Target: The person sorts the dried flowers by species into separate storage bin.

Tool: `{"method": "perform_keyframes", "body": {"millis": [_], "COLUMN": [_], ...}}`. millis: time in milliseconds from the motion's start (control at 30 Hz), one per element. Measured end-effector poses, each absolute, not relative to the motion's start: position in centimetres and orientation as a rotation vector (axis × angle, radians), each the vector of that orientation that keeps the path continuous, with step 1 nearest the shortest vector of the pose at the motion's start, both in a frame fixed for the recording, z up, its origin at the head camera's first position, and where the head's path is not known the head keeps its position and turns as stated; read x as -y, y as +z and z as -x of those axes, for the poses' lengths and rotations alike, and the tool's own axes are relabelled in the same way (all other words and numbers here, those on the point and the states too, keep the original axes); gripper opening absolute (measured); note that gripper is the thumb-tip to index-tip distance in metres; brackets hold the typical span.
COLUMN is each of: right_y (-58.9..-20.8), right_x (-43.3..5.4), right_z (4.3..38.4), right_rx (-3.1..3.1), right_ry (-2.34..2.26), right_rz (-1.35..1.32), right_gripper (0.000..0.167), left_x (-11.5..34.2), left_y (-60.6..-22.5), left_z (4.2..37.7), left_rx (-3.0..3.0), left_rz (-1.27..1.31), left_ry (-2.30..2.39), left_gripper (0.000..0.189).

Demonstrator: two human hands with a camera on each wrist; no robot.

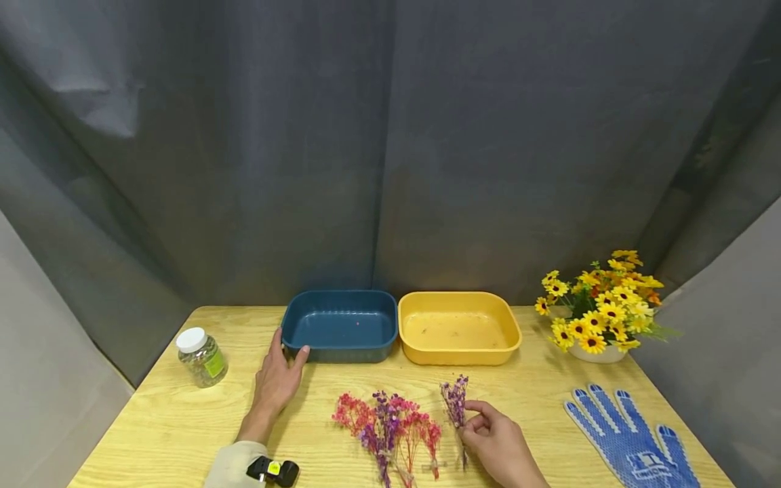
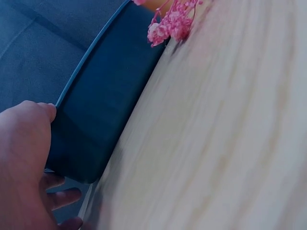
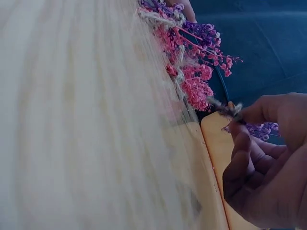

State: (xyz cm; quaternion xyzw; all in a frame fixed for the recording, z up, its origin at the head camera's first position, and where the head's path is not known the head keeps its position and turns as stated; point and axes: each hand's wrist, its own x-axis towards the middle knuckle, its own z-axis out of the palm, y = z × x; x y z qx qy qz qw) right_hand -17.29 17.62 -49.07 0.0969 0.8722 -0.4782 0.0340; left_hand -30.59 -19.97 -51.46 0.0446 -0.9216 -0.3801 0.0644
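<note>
My right hand [image 1: 497,440] pinches a small bunch of purple dried flowers [image 1: 454,400] by its tied stems, heads pointing away from me. In the right wrist view, thumb and forefinger meet at the string tie [image 3: 235,112]. To its left, pink and purple dried flower bunches [image 1: 390,427] lie on the table, their stems tied too. My left hand [image 1: 279,379] rests against the near left corner of a dark blue tub [image 1: 342,354], fingers loosely extended along its side. The left wrist view shows the thumb [image 2: 45,111] touching the tub's rim.
A yellow tub [image 1: 460,357] with a few small specks inside stands right of the blue one. A white-lidded jar [image 1: 204,362] is at the left. Yellow artificial flowers [image 1: 601,312] in a white pot and a blue glove [image 1: 637,440] are at the right. A grey curtain hangs behind the table.
</note>
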Motion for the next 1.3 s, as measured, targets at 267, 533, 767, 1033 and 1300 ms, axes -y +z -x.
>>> {"method": "perform_keyframes", "body": {"millis": [267, 533, 767, 1033, 1300], "right_y": [-48.5, -47.5, -46.7, -45.3, -44.1], "right_x": [-17.2, -16.7, -16.3, -15.4, -14.2], "right_z": [18.2, 20.4, 23.1, 25.1, 27.4], "right_rx": [-2.493, -2.446, -2.441, -2.487, -2.505], "right_ry": [-1.685, -1.846, -1.894, -1.891, -1.864], "right_rz": [-0.358, -0.292, -0.252, -0.133, -0.049], "right_gripper": [0.038, 0.030, 0.029, 0.026, 0.025], "left_x": [20.3, 20.0, 20.1, 20.1, 20.2], "left_y": [-51.9, -52.1, -52.0, -52.3, -52.5], "left_z": [30.7, 30.6, 30.7, 30.8, 30.8], "left_rx": [2.729, 2.680, 2.669, 2.636, 2.584], "left_rz": [-0.125, -0.118, -0.106, -0.087, -0.070], "left_ry": [-1.226, -1.239, -1.261, -1.308, -1.375], "left_gripper": [0.084, 0.084, 0.085, 0.079, 0.076]}}
